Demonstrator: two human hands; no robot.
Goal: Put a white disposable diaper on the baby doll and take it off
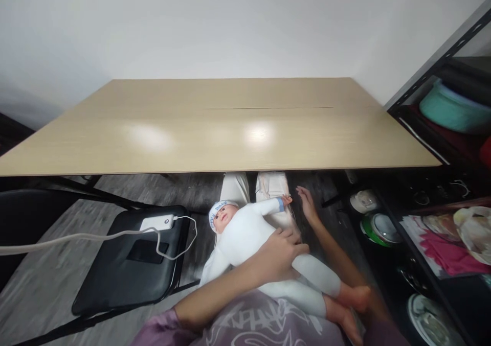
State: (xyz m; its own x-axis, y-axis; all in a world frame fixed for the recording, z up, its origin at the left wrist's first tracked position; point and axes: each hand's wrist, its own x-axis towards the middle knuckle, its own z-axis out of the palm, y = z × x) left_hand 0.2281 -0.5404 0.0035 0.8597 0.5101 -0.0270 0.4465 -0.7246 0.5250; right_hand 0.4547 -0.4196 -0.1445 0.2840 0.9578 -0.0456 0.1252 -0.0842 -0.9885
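A baby doll (pixel 249 236) in a white suit with blue cuffs and a lettered cap lies across my lap, its head toward the left and its bare feet at the lower right. My left hand (pixel 282 254) rests over the doll's hip and upper thigh, fingers curled round it. Out past the doll's raised arm, my right hand (pixel 307 205) is held up with its fingers stretched, apart from the doll and holding nothing.
A wooden table (pixel 230 136) spans the front. At the left, a black folding chair (pixel 115 264) bears a white power bank (pixel 158 222) with a cable (pixel 95 234) and a dark phone (pixel 148 251). Shelves at the right hold a teal basin (pixel 452 108) and pink cloth (pixel 447 246).
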